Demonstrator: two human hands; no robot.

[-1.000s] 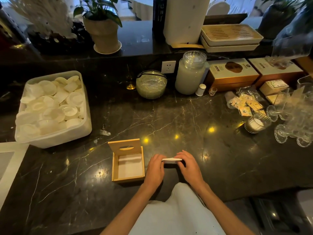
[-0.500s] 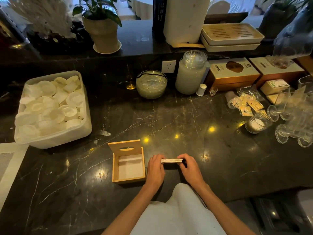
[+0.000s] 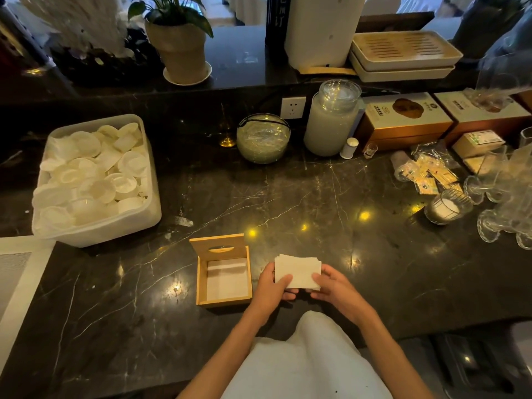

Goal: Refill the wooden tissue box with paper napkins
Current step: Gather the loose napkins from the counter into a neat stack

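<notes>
Gripping a stack of napkins (image 3: 298, 269) in both hands (broad face tilted up toward the camera): left hand (image 3: 270, 289) curled round the left edge with the thumb on top, right hand (image 3: 336, 289) pinching the right edge. Held over the dark marble counter (image 3: 316, 197), just right of the wooden box (image 3: 201, 280), not touching it. Standing open there with lid (image 3: 220, 246) tipped up at the far side, white at the bottom inside.
</notes>
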